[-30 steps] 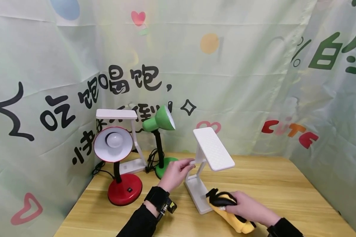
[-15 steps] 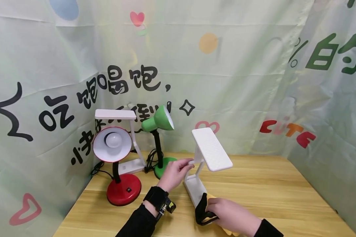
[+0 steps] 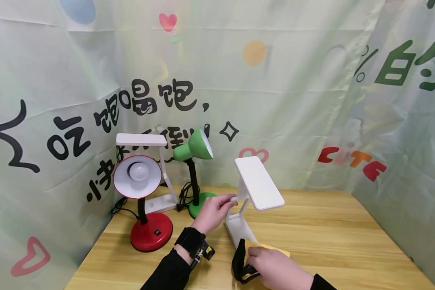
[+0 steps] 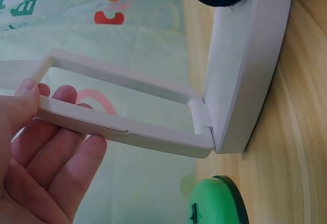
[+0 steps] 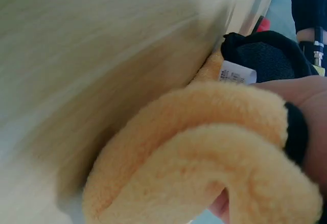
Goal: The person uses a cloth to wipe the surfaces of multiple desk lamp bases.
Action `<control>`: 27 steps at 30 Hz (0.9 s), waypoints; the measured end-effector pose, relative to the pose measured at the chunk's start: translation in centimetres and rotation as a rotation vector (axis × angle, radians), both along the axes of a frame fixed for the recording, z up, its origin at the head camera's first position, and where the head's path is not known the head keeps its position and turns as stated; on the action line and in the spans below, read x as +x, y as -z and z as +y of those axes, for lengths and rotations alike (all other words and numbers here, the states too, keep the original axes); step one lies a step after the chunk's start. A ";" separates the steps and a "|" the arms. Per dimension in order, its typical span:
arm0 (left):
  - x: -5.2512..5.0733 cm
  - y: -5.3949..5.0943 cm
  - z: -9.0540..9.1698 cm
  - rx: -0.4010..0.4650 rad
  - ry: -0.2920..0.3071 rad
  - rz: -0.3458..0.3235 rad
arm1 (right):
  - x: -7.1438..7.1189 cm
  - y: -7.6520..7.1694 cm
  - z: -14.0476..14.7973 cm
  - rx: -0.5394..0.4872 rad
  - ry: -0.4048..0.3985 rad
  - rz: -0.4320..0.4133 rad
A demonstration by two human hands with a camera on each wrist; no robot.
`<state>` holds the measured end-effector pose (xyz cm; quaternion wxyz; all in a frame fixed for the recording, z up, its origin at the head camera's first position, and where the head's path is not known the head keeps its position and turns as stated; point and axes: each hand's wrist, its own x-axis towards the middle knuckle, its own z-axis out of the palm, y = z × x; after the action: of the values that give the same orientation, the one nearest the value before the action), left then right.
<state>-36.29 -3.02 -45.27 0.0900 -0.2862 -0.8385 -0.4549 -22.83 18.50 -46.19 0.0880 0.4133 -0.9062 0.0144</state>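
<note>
My left hand (image 3: 212,213) pinches the upper end of the arm of a white desk lamp (image 3: 259,182); in the left wrist view its thumb and fingers (image 4: 76,180) are round the white frame (image 4: 127,129). Close to the near end of the lamp's base (image 3: 240,229), my right hand (image 3: 275,266) grips a folded yellow cloth (image 3: 266,245) with black trim (image 3: 240,262). The right wrist view shows the fluffy yellow cloth (image 5: 204,147) bunched in that hand, with a white label (image 5: 237,73) on it. The right fingertips are partly hidden.
Left of my left hand stand a red lamp (image 3: 151,233), a green lamp (image 3: 193,149) and another white lamp (image 3: 141,139), with black cables (image 3: 185,196) between them. A printed curtain (image 3: 297,100) hangs behind the wooden table (image 3: 330,225).
My right hand has moved left and toward the near end of the white lamp's base, and the yellow and black cloth has turned and bunched with it. My left hand stays on the lamp's arm.
</note>
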 end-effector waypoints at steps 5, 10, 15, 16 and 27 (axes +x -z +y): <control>0.0 -0.1 0.1 -0.004 0.006 -0.003 | 0.1 -0.5 1.6 -0.035 0.059 -0.066; -0.1 0.0 0.2 -0.002 0.002 -0.015 | -0.8 -0.3 4.0 -0.050 0.134 -0.070; 0.0 0.0 0.2 -0.001 -0.006 -0.020 | -1.8 0.3 5.7 -0.075 0.190 -0.057; 0.0 0.0 0.2 -0.001 -0.006 -0.021 | -1.8 0.3 5.7 -0.076 0.185 -0.060; 0.0 0.0 0.1 0.001 -0.012 -0.006 | -0.7 -1.0 2.1 -0.049 0.069 -0.136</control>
<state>-36.26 -2.93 -45.26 0.0901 -0.2797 -0.8403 -0.4555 -23.52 20.63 -45.22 0.0365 0.3777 -0.9232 0.0616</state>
